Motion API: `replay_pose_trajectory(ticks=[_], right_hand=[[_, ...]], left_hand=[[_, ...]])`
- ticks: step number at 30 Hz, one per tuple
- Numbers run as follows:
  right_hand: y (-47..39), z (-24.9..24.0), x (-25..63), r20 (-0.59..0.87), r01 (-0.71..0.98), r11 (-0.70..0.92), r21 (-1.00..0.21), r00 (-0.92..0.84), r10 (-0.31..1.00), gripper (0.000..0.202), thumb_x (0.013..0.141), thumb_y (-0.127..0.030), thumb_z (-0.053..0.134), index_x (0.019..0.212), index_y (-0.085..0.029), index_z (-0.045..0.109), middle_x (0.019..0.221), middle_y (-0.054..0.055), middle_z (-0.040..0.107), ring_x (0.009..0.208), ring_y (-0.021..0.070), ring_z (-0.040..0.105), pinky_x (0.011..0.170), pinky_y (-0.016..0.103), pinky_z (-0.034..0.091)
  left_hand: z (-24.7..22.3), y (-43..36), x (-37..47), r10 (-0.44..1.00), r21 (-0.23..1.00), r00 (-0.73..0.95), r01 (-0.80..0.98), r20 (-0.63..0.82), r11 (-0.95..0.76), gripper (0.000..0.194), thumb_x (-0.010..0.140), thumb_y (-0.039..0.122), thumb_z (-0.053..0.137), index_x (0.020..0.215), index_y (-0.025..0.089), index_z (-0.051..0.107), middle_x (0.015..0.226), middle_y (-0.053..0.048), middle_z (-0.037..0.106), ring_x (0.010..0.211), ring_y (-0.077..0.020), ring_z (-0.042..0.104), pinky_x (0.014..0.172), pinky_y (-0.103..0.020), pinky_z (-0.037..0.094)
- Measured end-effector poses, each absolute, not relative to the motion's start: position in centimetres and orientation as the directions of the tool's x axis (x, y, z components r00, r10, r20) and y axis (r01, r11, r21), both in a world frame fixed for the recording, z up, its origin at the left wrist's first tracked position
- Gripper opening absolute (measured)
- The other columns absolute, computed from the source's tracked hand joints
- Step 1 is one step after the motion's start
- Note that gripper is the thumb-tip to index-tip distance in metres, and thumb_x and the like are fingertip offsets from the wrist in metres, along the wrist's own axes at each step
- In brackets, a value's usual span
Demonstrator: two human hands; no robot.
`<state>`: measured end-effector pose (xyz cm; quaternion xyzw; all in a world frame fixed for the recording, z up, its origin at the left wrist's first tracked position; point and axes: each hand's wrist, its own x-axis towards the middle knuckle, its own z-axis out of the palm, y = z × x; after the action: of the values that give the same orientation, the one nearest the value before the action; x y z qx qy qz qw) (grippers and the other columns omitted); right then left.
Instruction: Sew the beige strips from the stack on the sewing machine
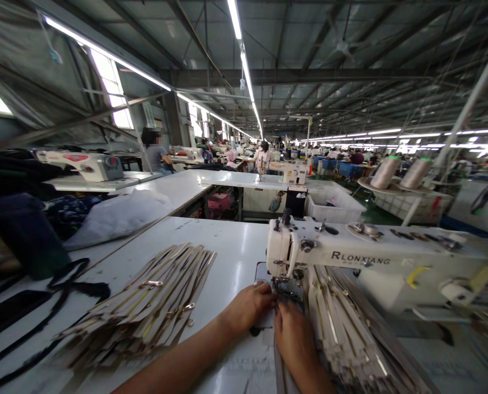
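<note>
A white sewing machine (329, 249) stands in front of me. At its presser foot (275, 284) my two hands meet. My left hand (254, 303) has its fingers curled, with the fingertips pressed together just left of the foot. Close beside it, my right hand (295, 331) is closed over a beige zipper strip (282, 377), which runs from the foot toward me under the palm. Both sets of fingertips come together on the strip's far end, mostly hidden. Bundles of similar zipper strips (157, 301) with metal pulls lie to the left, and more zipper strips (342, 328) lie right of my right hand.
White cloth (122, 216), a dark cylindrical container (26, 235) and a black strap (69, 284) lie on the left. Two thread cones (385, 172) stand at the right. Beyond the table are a white bin (336, 205), another sewing machine (293, 172) and a seated person (156, 153).
</note>
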<state>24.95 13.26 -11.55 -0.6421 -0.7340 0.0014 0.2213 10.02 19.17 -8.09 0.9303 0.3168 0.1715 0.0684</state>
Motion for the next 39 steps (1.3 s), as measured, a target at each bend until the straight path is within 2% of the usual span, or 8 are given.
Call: replay_pose_trajectory(ticks=[5, 14, 25, 32, 39], right_hand=[[13.3, -11.1, 24.9, 0.282, 0.951, 0.155, -0.269, -0.076, 0.956, 0.033, 0.091, -0.008, 0.044, 0.112, -0.018, 0.067, 0.099, 0.008, 0.071, 0.087, 0.0186, 0.069, 0.074, 0.024, 0.049], [13.7, -10.9, 24.6, 0.21, 0.972, 0.115, -0.205, -0.071, 0.975, 0.034, 0.092, -0.008, 0.043, 0.115, -0.018, 0.066, 0.101, 0.009, 0.07, 0.086, 0.0187, 0.069, 0.069, 0.023, 0.051], [13.7, -9.6, 24.3, 0.156, 0.971, 0.073, -0.227, -0.037, 0.987, 0.035, 0.092, -0.007, 0.04, 0.114, -0.015, 0.066, 0.099, 0.01, 0.07, 0.084, 0.0204, 0.069, 0.068, 0.026, 0.05], [13.6, -10.1, 24.5, 0.185, 0.961, 0.083, -0.264, -0.034, 0.982, 0.033, 0.093, -0.01, 0.043, 0.115, -0.018, 0.065, 0.097, 0.008, 0.07, 0.084, 0.0203, 0.069, 0.069, 0.027, 0.05], [13.8, -10.5, 24.7, 0.181, 0.96, 0.084, -0.266, -0.036, 0.983, 0.03, 0.095, -0.013, 0.041, 0.109, -0.019, 0.066, 0.095, 0.008, 0.069, 0.082, 0.0205, 0.069, 0.065, 0.027, 0.049]], left_hand=[[-8.8, 20.0, 9.9, 0.584, 0.294, 0.754, 0.51, 0.3, -0.809, 0.02, 0.098, 0.023, 0.049, 0.095, 0.018, 0.069, 0.093, -0.006, 0.062, 0.091, -0.0204, 0.057, 0.081, -0.029, 0.046], [-8.8, 20.5, 9.9, 0.563, 0.34, 0.751, 0.459, 0.346, -0.821, 0.022, 0.097, 0.021, 0.049, 0.099, 0.017, 0.07, 0.097, -0.007, 0.063, 0.093, -0.0204, 0.057, 0.083, -0.029, 0.047], [-9.0, 20.0, 9.8, 0.582, 0.31, 0.742, 0.497, 0.332, -0.81, 0.028, 0.099, 0.022, 0.041, 0.099, 0.018, 0.068, 0.095, -0.008, 0.065, 0.092, -0.0206, 0.06, 0.083, -0.03, 0.049], [-9.3, 19.6, 9.6, 0.642, 0.324, 0.704, 0.558, 0.303, -0.764, 0.022, 0.097, 0.024, 0.048, 0.103, 0.019, 0.069, 0.101, -0.007, 0.067, 0.097, -0.0218, 0.062, 0.086, -0.031, 0.051], [-10.0, 20.4, 9.4, 0.644, 0.352, 0.682, 0.542, 0.346, -0.763, 0.021, 0.097, 0.027, 0.051, 0.104, 0.019, 0.068, 0.102, -0.008, 0.064, 0.095, -0.0206, 0.061, 0.086, -0.031, 0.05]])
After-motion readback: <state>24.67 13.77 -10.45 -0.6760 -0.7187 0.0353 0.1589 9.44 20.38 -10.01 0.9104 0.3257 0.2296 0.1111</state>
